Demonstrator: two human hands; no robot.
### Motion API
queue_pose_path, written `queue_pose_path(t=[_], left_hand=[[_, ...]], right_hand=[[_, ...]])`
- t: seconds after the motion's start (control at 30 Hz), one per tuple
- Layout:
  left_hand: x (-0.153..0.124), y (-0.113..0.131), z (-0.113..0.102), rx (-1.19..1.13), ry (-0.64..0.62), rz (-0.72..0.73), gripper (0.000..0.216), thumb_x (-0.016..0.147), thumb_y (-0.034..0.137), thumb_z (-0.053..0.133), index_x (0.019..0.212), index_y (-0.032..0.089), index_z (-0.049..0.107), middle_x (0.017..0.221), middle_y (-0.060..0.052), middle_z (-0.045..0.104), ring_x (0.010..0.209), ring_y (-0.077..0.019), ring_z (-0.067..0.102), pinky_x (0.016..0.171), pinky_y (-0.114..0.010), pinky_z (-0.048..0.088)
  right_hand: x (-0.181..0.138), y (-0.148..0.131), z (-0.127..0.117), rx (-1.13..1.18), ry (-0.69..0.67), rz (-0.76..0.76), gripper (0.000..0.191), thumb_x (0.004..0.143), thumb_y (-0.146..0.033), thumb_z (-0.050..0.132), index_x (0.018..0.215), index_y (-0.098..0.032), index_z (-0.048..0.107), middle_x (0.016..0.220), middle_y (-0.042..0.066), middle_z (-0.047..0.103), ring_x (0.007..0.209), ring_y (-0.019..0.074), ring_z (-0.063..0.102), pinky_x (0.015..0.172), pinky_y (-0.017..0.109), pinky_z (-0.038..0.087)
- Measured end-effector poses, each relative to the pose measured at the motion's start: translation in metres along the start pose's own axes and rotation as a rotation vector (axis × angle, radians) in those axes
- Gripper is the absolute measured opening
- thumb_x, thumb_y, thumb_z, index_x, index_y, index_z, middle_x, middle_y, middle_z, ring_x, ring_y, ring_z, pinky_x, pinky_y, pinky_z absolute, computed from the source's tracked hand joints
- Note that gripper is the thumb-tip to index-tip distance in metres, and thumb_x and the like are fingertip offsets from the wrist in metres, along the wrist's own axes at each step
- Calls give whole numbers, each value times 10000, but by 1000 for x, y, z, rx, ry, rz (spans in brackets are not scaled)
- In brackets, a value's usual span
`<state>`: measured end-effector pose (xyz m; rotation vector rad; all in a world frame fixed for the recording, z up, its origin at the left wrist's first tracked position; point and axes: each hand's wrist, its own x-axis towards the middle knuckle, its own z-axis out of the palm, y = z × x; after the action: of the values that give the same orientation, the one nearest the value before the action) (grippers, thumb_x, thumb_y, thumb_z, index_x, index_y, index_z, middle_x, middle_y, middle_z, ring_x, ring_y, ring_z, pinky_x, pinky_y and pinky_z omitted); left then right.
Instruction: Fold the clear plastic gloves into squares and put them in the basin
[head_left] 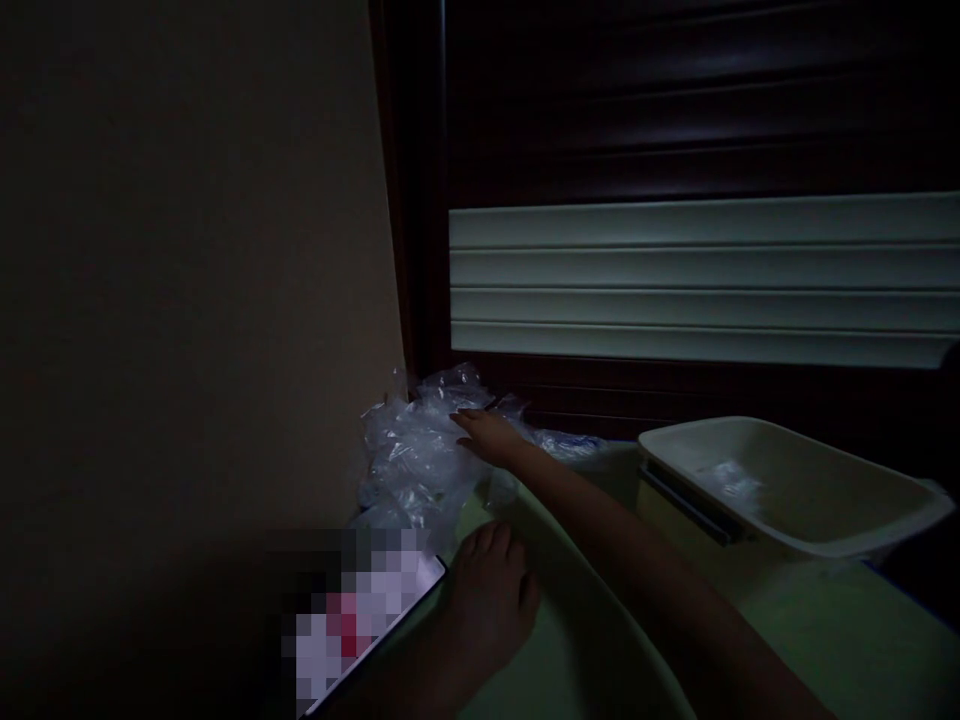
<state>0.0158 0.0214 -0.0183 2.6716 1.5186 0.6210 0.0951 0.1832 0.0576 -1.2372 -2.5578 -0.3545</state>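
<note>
The right hand (491, 438) reaches in from the lower right, its bare forearm (630, 545) stretched over a pale green surface (559, 640). Its fingers point left and are held out, with a gap showing between the thumb and the rest; they lie over the right side of a heap of crumpled clear plastic (412, 455), and whether they press on it or hover just above it I cannot tell. The heap sits in the corner where a plain wall (187, 260) meets dark wooden panelling (675, 110), and a flatter piece with some blue on it (570, 443) trails off to the right of the hand, along the foot of the panelling. Pale slats (697, 275) run across the panelling above. Near the heap, on the close side, a bare foot (487, 600) rests on the green surface, just beside a lit screen (375, 615) whose picture is blurred into blocks. Well to the right stands a whitish tub (847, 490) with more clear plastic inside (727, 482) and a dark strip (690, 502) along its left side. The light is dim.
</note>
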Motion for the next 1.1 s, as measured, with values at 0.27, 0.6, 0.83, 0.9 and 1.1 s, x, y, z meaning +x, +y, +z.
queue_pose_path(t=[0.27, 0.6, 0.83, 0.9, 1.1], left_hand=[[1, 0, -4, -14, -13, -11, 248, 835, 276, 455, 1015, 139, 556, 1116, -102, 537, 1063, -261, 457, 952, -417, 356], [3, 0, -5, -24, -16, 7, 248, 830, 275, 469, 1015, 130, 549, 1094, -121, 537, 1072, -274, 451, 939, -431, 354], [4, -2, -5, -109, 9, 35, 207, 808, 251, 497, 954, 124, 570, 1037, -127, 551, 1030, -280, 477, 920, -435, 362], [5, -4, -3, -169, 30, 38, 195, 801, 228, 499, 950, 124, 571, 1066, -135, 544, 1062, -282, 463, 942, -433, 341], [11, -5, 0, -474, 75, -4, 212, 863, 291, 412, 809, 174, 579, 881, -53, 592, 895, -197, 538, 854, -324, 398]], right_hand=[[13, 5, 12, 98, -60, 129, 288, 876, -296, 514, 1133, -165, 522, 1135, 78, 548, 935, 197, 571, 775, 397, 487], [-54, 12, -50, 486, 286, 348, 171, 886, -263, 452, 942, -158, 574, 851, 40, 613, 797, 168, 579, 713, 305, 450], [-192, -13, -59, 901, 363, 511, 249, 778, -420, 494, 753, -192, 590, 693, 25, 605, 649, 187, 565, 570, 276, 443], [-215, -19, -49, 1013, 411, 611, 262, 762, -422, 486, 755, -191, 608, 697, 34, 617, 667, 198, 575, 595, 291, 450], [-236, -32, -26, 1197, 382, 672, 190, 706, -340, 498, 669, -188, 607, 610, 7, 568, 587, 171, 516, 521, 260, 393]])
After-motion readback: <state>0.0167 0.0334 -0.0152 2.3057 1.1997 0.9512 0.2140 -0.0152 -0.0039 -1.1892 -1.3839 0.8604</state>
